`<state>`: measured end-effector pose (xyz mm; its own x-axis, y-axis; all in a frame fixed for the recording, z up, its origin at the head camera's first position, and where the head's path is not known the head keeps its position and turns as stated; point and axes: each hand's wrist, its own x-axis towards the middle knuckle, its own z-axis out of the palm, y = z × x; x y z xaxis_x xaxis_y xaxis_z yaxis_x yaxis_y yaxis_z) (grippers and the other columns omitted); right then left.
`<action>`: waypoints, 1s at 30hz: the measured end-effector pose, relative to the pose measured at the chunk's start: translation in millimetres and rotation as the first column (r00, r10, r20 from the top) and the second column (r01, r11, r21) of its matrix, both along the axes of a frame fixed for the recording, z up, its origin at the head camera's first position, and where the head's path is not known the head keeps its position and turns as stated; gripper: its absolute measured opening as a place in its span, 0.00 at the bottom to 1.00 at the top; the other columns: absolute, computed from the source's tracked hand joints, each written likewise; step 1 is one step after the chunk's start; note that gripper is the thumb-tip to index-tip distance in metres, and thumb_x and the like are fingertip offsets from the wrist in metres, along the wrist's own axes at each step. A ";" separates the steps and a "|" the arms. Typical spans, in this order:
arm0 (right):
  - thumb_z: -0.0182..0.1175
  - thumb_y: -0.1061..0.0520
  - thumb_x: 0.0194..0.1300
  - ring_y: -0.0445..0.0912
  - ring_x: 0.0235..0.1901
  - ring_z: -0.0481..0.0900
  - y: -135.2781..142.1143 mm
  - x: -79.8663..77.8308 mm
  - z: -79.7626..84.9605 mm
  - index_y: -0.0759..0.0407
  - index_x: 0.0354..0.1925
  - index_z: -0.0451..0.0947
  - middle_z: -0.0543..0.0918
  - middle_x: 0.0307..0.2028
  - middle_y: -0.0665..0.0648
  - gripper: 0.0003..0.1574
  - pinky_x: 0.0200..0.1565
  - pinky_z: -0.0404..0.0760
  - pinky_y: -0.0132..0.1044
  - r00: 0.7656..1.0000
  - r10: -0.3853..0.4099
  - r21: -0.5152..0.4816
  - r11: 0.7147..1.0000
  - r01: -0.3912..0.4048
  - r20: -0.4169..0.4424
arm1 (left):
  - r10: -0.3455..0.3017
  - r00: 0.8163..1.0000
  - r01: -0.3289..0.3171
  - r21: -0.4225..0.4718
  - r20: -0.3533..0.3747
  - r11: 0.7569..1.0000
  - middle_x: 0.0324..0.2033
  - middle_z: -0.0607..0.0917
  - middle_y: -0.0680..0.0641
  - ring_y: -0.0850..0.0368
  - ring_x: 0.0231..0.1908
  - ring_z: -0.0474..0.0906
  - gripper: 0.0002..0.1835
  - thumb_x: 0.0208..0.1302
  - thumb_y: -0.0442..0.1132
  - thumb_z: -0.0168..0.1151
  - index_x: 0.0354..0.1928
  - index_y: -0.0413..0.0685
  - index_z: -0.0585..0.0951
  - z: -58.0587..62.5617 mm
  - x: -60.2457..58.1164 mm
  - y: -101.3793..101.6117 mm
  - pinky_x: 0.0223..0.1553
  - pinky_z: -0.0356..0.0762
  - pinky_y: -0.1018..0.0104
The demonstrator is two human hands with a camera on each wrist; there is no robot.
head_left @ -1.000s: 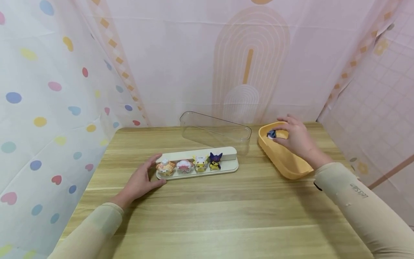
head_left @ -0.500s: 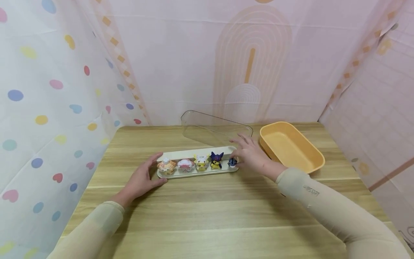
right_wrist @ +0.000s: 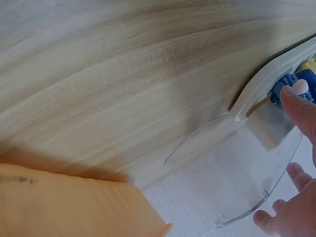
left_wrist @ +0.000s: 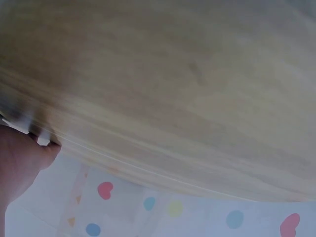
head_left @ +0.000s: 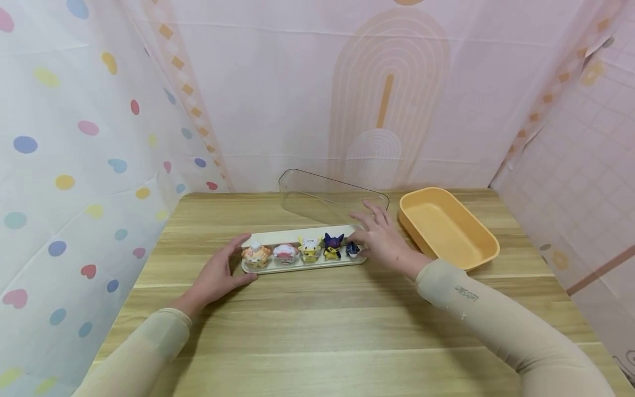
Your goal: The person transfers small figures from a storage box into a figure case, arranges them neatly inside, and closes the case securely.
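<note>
My left hand grips the left end of a cream display base, thumb in front and fingers behind. On the base stand several small figurines in a row: an orange-and-cream one, a pink-and-white one, a yellow one in white and a purple-and-yellow one. At the right end, my right hand holds a small dark blue figurine between thumb and index finger. In the right wrist view the thumb touches this blue figurine; the index fingertip is out of sight.
Behind the base stands a clear cover, near the back cloth. A yellow-orange bin sits to the right, beside my right forearm. Patterned cloths hang at the left, back and right of the wooden table.
My right hand has carried the blue figurine from the bin to the right end of the base, then shifted it slightly left. The left hand has stayed on the base.
</note>
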<state>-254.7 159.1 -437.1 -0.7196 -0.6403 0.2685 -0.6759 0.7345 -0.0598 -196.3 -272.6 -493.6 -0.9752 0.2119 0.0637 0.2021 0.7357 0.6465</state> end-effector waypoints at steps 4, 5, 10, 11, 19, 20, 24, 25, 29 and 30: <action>0.84 0.56 0.53 0.69 0.83 0.52 4.2 2.4 2.2 0.41 0.54 0.89 0.71 0.78 0.60 0.29 0.80 0.53 0.73 1.000 0.005 -0.006 1.000 -0.005 0.008 | 0.002 1.000 -0.002 0.000 -0.002 1.000 0.74 0.74 0.32 0.30 0.74 0.70 0.55 0.63 0.49 0.81 0.85 0.60 0.57 -0.2 0.2 -0.2 0.75 0.62 0.26; 0.84 0.56 0.54 0.69 0.83 0.52 5.5 3.2 3.2 0.41 0.55 0.89 0.71 0.78 0.60 0.30 0.80 0.52 0.73 1.000 0.007 -0.012 1.000 -0.006 0.013 | 0.003 1.000 -0.003 -0.002 -0.002 1.000 0.74 0.74 0.32 0.30 0.74 0.70 0.55 0.63 0.49 0.81 0.85 0.61 0.57 -0.3 0.1 -0.3 0.74 0.62 0.26; 0.83 0.58 0.55 0.69 0.82 0.53 13.8 8.0 10.2 0.43 0.54 0.89 0.72 0.76 0.62 0.28 0.78 0.57 0.74 1.000 0.017 -0.061 0.998 -0.017 0.014 | 0.007 1.000 -0.007 -0.002 0.001 1.000 0.73 0.75 0.32 0.30 0.74 0.70 0.55 0.63 0.50 0.81 0.85 0.62 0.57 -0.4 0.8 -0.7 0.74 0.62 0.26; 0.83 0.58 0.55 0.69 0.82 0.54 15.9 8.7 11.5 0.44 0.54 0.90 0.73 0.76 0.63 0.28 0.77 0.58 0.74 1.000 0.018 -0.070 0.997 -0.017 0.007 | 0.007 1.000 -0.007 -0.002 0.000 1.000 0.73 0.75 0.32 0.30 0.74 0.70 0.55 0.62 0.50 0.81 0.85 0.62 0.57 -0.5 0.9 -0.8 0.74 0.62 0.26; 0.81 0.49 0.60 0.68 0.76 0.67 34.7 -2.9 29.0 0.59 0.67 0.79 0.75 0.72 0.67 0.40 0.77 0.65 0.66 0.999 -0.045 -0.168 0.985 0.042 -0.016 | 0.007 1.000 -0.007 -0.002 -0.007 1.000 0.74 0.74 0.32 0.30 0.74 0.70 0.55 0.62 0.50 0.81 0.85 0.62 0.57 -2.3 1.4 -1.0 0.74 0.63 0.26; 0.80 0.47 0.62 0.67 0.76 0.67 35.3 -6.9 33.6 0.62 0.70 0.75 0.74 0.73 0.68 0.45 0.78 0.65 0.65 0.998 -0.065 -0.178 0.982 0.065 0.007 | 0.008 1.000 -0.008 -0.004 -0.008 1.000 0.75 0.73 0.32 0.30 0.74 0.70 0.55 0.62 0.50 0.81 0.85 0.62 0.57 -2.2 1.6 -1.1 0.74 0.63 0.26; 0.75 0.41 0.66 0.67 0.76 0.67 31.5 -30.1 52.5 0.66 0.78 0.64 0.72 0.75 0.70 0.55 0.80 0.62 0.62 0.976 -0.143 -0.199 0.964 0.175 0.163 | 0.008 1.000 -0.008 -0.006 -0.009 1.000 0.75 0.72 0.32 0.30 0.74 0.70 0.55 0.63 0.50 0.81 0.85 0.61 0.57 -0.7 2.4 -1.2 0.74 0.63 0.26; 0.75 0.40 0.67 0.67 0.76 0.67 29.3 -36.6 56.3 0.66 0.79 0.62 0.71 0.76 0.70 0.57 0.80 0.61 0.62 0.967 -0.159 -0.189 0.962 0.197 0.199 | 0.006 1.000 -0.006 -0.006 -0.009 1.000 0.75 0.72 0.32 0.30 0.74 0.70 0.55 0.63 0.50 0.81 0.85 0.61 0.57 -0.2 2.6 -0.9 0.74 0.63 0.26; 0.73 0.36 0.67 0.67 0.78 0.65 18.6 -61.9 63.0 0.65 0.82 0.58 0.68 0.79 0.69 0.61 0.81 0.59 0.63 0.929 -0.193 -0.124 0.962 0.243 0.316 | -0.004 1.000 0.004 -0.008 -0.013 1.000 0.76 0.72 0.32 0.30 0.74 0.70 0.55 0.62 0.50 0.81 0.85 0.60 0.57 0.8 1.3 0.5 0.74 0.63 0.27; 0.73 0.35 0.67 0.67 0.78 0.65 15.9 -67.1 62.6 0.64 0.82 0.58 0.67 0.79 0.69 0.62 0.81 0.59 0.63 0.921 -0.196 -0.105 0.964 0.244 0.336 | -0.005 1.000 0.005 -0.007 -0.018 1.000 0.75 0.73 0.33 0.30 0.74 0.71 0.55 0.62 0.50 0.81 0.85 0.60 0.57 0.9 0.5 1.3 0.74 0.63 0.27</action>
<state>-321.8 175.0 -374.5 -0.9005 -0.4280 0.0766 -0.4252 0.8301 -0.3608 -195.9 -271.3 -492.7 -0.9728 0.2176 0.0797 0.2175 0.7389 0.6377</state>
